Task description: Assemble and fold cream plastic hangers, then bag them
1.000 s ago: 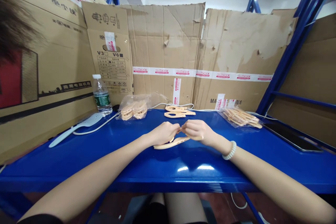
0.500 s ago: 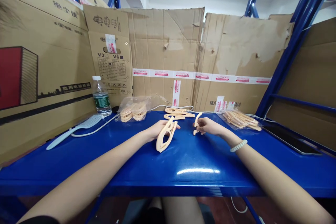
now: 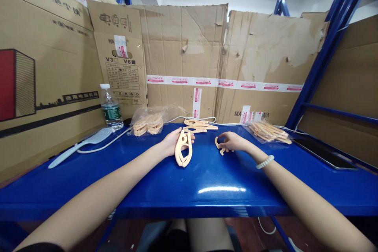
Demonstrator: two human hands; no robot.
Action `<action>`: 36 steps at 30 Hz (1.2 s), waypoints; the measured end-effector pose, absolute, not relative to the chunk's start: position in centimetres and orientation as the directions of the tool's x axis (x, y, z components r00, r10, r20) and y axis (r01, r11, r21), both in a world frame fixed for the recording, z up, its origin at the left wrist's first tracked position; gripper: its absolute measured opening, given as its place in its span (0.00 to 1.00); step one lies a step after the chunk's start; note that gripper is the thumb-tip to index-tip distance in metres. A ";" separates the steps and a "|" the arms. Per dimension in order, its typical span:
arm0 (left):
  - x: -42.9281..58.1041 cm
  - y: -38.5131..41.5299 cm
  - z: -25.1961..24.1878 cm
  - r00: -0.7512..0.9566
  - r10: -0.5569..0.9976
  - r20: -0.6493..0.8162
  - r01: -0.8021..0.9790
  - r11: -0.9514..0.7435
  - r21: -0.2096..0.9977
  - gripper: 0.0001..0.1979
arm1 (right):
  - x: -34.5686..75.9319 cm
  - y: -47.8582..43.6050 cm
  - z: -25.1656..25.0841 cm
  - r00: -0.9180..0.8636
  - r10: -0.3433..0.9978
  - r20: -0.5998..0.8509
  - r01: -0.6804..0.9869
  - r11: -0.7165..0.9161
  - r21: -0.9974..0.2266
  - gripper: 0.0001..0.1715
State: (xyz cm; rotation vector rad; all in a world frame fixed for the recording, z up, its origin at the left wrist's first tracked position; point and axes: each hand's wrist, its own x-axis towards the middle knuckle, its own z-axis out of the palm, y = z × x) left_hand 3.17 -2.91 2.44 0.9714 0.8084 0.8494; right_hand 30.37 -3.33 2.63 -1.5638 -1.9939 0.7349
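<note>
On the shelf [image 3: 206, 181], the hanger [image 3: 183, 153] stands clasped in the left hand [image 3: 171, 144].

Peach plastic hangers [image 3: 183, 151] on a glossy blue shelf [image 3: 206, 181]; brown cardboard [image 3: 183, 55] bears white, seemingly red-printed tape [image 3: 224, 84].

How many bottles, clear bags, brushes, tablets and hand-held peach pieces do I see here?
Bottle: 1
Clear bags: 2
Brush: 1
Tablet: 1
Held peach pieces: 2, clip and hook
Total: 7
</note>
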 end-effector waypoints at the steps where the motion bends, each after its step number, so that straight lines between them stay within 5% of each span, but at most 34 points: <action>1: 3.1 -3.0 2.5 0.435 0.879 -0.193 -0.251 0.324 0.912 0.23 | 30.2 -3.5 2.7 -0.211 0.973 0.099 0.719 0.223 -0.658 0.09; 6: 3.5 -3.6 2.4 0.454 0.879 -0.147 -0.295 0.304 0.906 0.05 | 27.8 -5.7 3.5 -0.242 0.885 0.398 0.720 0.439 -0.537 0.17; 9: 4.0 -3.8 1.9 0.469 0.880 -0.072 -0.315 0.242 0.918 0.06 | 25.2 -7.9 3.5 -0.522 0.657 0.544 0.558 0.746 -0.364 0.18; 12: 4.3 -3.9 1.5 0.479 0.878 -0.005 -0.320 0.180 0.930 0.05 | 23.2 -9.6 2.8 -0.795 0.322 0.514 0.313 0.944 -0.107 0.11; 14: 4.3 -3.9 1.3 0.474 0.880 0.033 -0.326 0.140 0.935 0.07 | 22.6 -10.1 2.3 -0.845 0.263 0.466 0.285 0.958 -0.024 0.09; 18: 4.4 -4.0 1.3 0.460 0.884 0.084 -0.322 0.078 0.943 0.15 | 22.7 -10.1 1.9 -0.845 0.277 0.458 0.323 0.946 0.024 0.10; 24: 5.0 -4.2 0.7 0.445 0.894 0.059 -0.193 0.031 0.981 0.08 | 23.0 -9.8 2.1 -0.839 0.299 0.455 0.362 0.931 0.055 0.11; 32: 5.6 -4.9 0.2 0.334 0.943 0.004 0.032 -0.016 0.999 0.13 | 22.5 -10.2 1.4 -0.816 0.437 0.378 0.565 0.741 0.364 0.10; 36: 5.6 -4.8 0.7 0.224 0.974 0.041 0.036 -0.050 0.998 0.14 | 22.6 -10.0 1.4 -0.710 0.568 0.417 0.704 0.595 0.388 0.10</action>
